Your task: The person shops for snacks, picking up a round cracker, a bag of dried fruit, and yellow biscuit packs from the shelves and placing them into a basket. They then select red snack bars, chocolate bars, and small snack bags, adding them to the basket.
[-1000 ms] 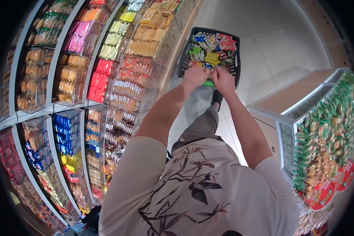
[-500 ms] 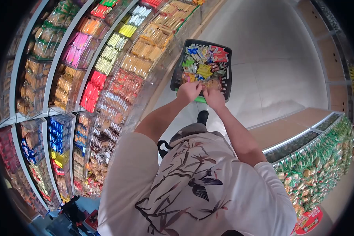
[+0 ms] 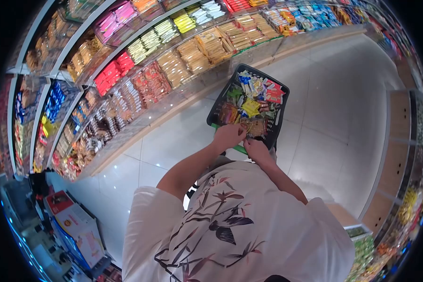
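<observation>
view turned along the aisle, both hands kept at the basket

the view has been swung round since the earlier frames: more of the long run of snack bins is now shown beyond the basket, and a printed box-like stand has been brought in at lower left. the basket is seen ahead of the body, over the tiled floor, slanted in view and near the wooden ledge; whether it is floor-borne cannot be told. no clear change of load is seen: a yellow packet is still lying mid-pile, with a red packet toward the far right corner.

the left hand is held over the near end, fingers curled beside a brownish clear packet. the right hand is placed just beside it, at the near rim, set a little lower in view, fingers bent. whether anything is pinched by either hand cannot be told; fingertips too small, partly hidden. a green strip is seen along the near edge, partly covered by the hands. handling judged as continued at the basket, with no packet seen lifted clear.
</observation>
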The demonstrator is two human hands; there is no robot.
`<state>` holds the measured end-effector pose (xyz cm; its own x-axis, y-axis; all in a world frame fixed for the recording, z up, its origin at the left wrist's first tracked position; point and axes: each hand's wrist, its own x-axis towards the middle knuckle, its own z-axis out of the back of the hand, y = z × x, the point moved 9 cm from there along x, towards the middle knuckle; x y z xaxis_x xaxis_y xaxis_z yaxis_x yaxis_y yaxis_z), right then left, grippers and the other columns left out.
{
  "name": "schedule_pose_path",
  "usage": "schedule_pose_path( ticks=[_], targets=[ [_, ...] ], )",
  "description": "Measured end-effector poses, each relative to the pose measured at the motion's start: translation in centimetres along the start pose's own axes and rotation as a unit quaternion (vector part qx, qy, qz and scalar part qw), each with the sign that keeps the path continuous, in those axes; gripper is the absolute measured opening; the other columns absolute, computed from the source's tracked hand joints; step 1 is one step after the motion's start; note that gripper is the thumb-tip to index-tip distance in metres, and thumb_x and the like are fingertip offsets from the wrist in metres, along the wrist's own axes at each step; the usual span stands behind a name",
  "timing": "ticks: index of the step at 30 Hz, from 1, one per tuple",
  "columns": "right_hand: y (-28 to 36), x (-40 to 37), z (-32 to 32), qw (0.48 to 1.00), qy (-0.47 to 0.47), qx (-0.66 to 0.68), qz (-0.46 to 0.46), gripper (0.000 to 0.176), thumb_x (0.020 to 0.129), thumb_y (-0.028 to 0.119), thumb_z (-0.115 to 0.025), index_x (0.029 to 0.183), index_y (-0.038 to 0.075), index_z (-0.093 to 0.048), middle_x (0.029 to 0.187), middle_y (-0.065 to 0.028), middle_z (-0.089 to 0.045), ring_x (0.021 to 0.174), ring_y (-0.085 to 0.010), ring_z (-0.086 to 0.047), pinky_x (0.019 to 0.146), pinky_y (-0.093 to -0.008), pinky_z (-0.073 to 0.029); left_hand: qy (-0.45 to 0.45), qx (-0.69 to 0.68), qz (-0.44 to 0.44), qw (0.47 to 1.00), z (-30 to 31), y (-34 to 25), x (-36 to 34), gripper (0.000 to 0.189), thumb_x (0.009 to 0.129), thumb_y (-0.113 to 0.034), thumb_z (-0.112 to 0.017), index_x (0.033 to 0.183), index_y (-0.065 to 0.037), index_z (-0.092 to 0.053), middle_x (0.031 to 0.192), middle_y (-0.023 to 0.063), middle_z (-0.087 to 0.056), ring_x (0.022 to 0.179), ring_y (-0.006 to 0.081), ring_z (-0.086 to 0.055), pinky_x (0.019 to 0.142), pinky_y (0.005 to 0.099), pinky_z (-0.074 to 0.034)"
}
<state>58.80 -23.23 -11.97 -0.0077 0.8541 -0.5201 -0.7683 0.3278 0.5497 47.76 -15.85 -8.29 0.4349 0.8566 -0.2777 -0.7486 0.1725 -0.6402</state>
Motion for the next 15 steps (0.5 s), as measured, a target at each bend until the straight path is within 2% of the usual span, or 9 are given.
schedule_pose_path(
  ticks=[2, 5, 6, 9, 12, 15],
  targets=[
    [-1.7, 0.1, 1.4, 0.994, 0.021, -0.068, 0.086, 0.045, 0.096, 0.038, -0.040, 0.091, 0.005, -0.068, 0.069, -0.0196, -0.065, 0.070, -0.0381, -0.066, 0.068, -0.0477, -0.053, 0.010, -0.008, 0.048, 0.999, -1.6, -1.8, 0.1, 0.031, 0.086, -0.039, -0.058, 0.083, -0.010, -0.065, 0.069, 0.0130, -0.066, 0.068, 0.0328, -0.066, 0.063, 0.0426, -0.052],
    [-3.2, -1.3, 6.4, 0.986, 0.119, -0.088, 0.073, 0.044, 0.096, 0.038, -0.040, 0.090, 0.005, -0.068, 0.079, -0.0225, -0.066, 0.076, -0.0416, -0.065, 0.071, -0.0494, -0.052, -0.040, -0.030, 0.102, 0.994, -4.1, -5.1, 0.2, 0.028, 0.086, -0.038, -0.059, 0.085, -0.011, -0.065, 0.069, 0.0111, -0.067, 0.067, 0.0307, -0.066, 0.062, 0.0418, -0.052],
    [-4.6, -1.4, 7.7, 0.981, 0.136, -0.108, 0.088, 0.042, 0.095, 0.037, -0.041, 0.087, 0.006, -0.068, 0.080, -0.0216, -0.066, 0.076, -0.0405, -0.065, 0.071, -0.0499, -0.052, -0.032, -0.043, 0.134, 0.990, -5.0, -6.8, 0.5, 0.031, 0.085, -0.040, -0.058, 0.083, -0.009, -0.063, 0.070, 0.0133, -0.066, 0.067, 0.0324, -0.066, 0.063, 0.0429, -0.052],
    [-8.8, -1.0, 12.4, 0.970, 0.152, -0.148, 0.115, 0.041, 0.095, 0.036, -0.041, 0.083, 0.006, -0.066, 0.076, -0.0206, -0.066, 0.073, -0.0401, -0.065, 0.069, -0.0505, -0.051, -0.057, -0.081, 0.206, 0.973, -7.4, -11.6, 2.1, 0.031, 0.086, -0.040, -0.058, 0.081, -0.009, -0.063, 0.069, 0.0129, -0.066, 0.066, 0.0330, -0.066, 0.061, 0.0437, -0.052],
    [-10.9, -0.8, 17.2, 0.960, 0.173, -0.176, 0.134, 0.039, 0.095, 0.036, -0.042, 0.080, 0.007, -0.065, 0.075, -0.0193, -0.065, 0.071, -0.0392, -0.064, 0.067, -0.0503, -0.051, -0.082, -0.079, 0.239, 0.964, -9.3, -15.4, 3.6, 0.030, 0.086, -0.039, -0.058, 0.081, -0.010, -0.062, 0.069, 0.0118, -0.066, 0.067, 0.0320, -0.066, 0.063, 0.0443, -0.052],
    [-13.0, 0.5, 20.1, 0.951, 0.165, -0.194, 0.177, 0.039, 0.094, 0.036, -0.043, 0.081, 0.008, -0.067, 0.075, -0.0187, -0.066, 0.071, -0.0386, -0.065, 0.068, -0.0493, -0.051, -0.129, -0.071, 0.229, 0.962, -10.8, -18.1, 5.5, 0.030, 0.089, -0.040, -0.056, 0.085, -0.011, -0.064, 0.067, 0.0087, -0.066, 0.064, 0.0303, -0.066, 0.060, 0.0424, -0.051]
  ],
)
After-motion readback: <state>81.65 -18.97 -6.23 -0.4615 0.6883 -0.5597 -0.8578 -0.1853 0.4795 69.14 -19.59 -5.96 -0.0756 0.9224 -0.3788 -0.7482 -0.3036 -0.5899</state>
